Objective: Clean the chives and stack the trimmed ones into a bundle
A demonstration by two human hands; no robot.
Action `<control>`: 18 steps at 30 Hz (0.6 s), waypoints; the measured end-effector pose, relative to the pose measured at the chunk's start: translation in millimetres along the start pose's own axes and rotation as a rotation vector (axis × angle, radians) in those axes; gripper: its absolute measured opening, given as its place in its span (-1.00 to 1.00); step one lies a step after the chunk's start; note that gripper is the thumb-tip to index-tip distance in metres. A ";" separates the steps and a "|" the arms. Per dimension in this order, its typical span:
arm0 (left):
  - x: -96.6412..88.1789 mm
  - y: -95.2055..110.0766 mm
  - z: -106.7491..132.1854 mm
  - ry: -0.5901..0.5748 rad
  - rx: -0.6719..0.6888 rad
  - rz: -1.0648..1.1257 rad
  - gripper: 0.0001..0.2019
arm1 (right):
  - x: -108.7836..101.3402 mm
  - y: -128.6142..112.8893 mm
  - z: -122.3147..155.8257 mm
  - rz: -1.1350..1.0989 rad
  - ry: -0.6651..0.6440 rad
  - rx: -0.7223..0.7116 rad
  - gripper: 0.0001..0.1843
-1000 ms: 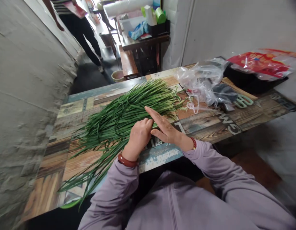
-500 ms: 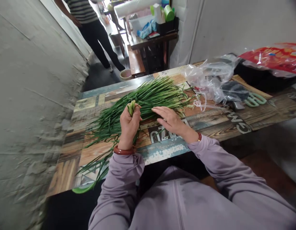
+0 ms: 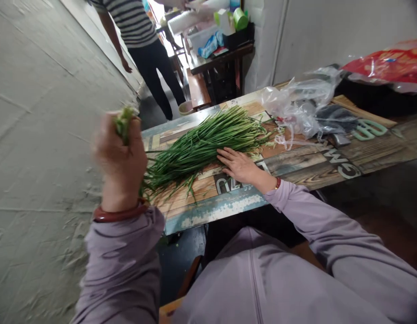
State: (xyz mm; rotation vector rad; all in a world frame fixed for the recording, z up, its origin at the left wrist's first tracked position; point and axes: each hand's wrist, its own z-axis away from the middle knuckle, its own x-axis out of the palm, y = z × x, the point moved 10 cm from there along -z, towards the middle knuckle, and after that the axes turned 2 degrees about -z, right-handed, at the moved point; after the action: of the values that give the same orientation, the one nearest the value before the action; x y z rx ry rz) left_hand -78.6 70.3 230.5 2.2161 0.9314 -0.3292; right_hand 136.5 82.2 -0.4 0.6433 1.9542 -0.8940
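My left hand is raised high at the left, closed in a fist round a small bunch of green chive stalks; it is blurred by motion. A big pile of long green chives lies across the patterned wooden table. Flat on the pale ends of that pile rests my right hand, fingers spread and open. Both arms wear lilac sleeves, with a reddish bangle at the left wrist and a red bead bracelet at the right.
Crumpled clear plastic bags and green-handled scissors lie on the table's right part, a red bag behind. A person in a striped top stands at the back by a cluttered dark side table. A grey wall runs along the left.
My left hand has lifted its small bunch of chives up and to the left, away from the pile. My right hand has stayed pressed on the pile. The person at the back has stepped nearer.
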 end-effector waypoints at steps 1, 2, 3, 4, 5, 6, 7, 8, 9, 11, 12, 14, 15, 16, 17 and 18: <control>-7.8 8.2 -5.7 0.026 0.053 -0.096 -0.76 | 0.2 0.8 -0.3 -0.001 -0.002 0.008 -0.44; -10.1 14.4 -9.3 0.034 0.099 -0.172 -0.75 | 0.6 1.6 -0.6 -0.003 -0.004 0.013 -0.44; -5.6 18.7 -10.2 0.015 0.142 -0.238 -0.76 | 0.7 2.4 -1.0 -0.011 -0.001 0.014 -0.44; 5.1 21.0 -8.1 -0.024 0.179 -0.285 -0.79 | 0.3 2.6 -1.5 -0.026 0.006 0.008 -0.45; 23.8 19.9 -2.6 -0.104 0.198 -0.335 -0.82 | -1.0 2.0 -2.2 -0.050 0.020 -0.007 -0.47; 43.0 18.6 5.9 -0.154 0.213 -0.367 -0.83 | -3.7 1.0 -2.9 -0.084 0.045 -0.027 -0.50; 65.7 13.9 17.0 -0.222 0.195 -0.384 -0.82 | -8.1 0.1 -3.4 -0.123 0.081 -0.047 -0.55; 91.7 7.3 30.8 -0.314 0.156 -0.392 -0.81 | -14.2 0.4 -3.6 -0.163 0.127 -0.060 -0.59; 117.3 2.1 46.2 -0.399 0.120 -0.382 -0.79 | -21.9 2.5 -3.2 -0.199 0.184 -0.060 -0.63; 164.2 -1.4 77.6 -0.549 0.092 -0.358 -0.75 | -40.5 14.0 0.1 -0.246 0.314 -0.015 -0.65; 182.5 -1.3 90.2 -0.593 0.089 -0.357 -0.74 | -50.3 23.0 3.4 -0.254 0.380 0.024 -0.65; 208.8 -0.1 106.4 -0.634 0.083 -0.344 -0.76 | -69.0 45.8 12.6 -0.241 0.499 0.118 -0.66; 217.6 1.0 110.3 -0.638 0.087 -0.321 -0.78 | -77.2 58.9 18.2 -0.223 0.548 0.171 -0.67; 223.6 1.9 111.8 -0.629 0.093 -0.293 -0.80 | -83.9 72.1 23.6 -0.202 0.584 0.222 -0.68; 227.4 2.4 111.6 -0.611 0.102 -0.263 -0.82 | -88.9 84.9 28.6 -0.182 0.607 0.270 -0.70; 229.3 2.2 110.5 -0.587 0.111 -0.236 -0.83 | -91.7 95.9 32.1 -0.167 0.610 0.304 -0.72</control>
State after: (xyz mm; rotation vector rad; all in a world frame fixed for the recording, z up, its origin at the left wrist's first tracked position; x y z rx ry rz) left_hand 89.4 113.6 44.2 1.9266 0.8507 -1.0949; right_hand 266.1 106.7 34.9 1.0322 2.4588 -1.2157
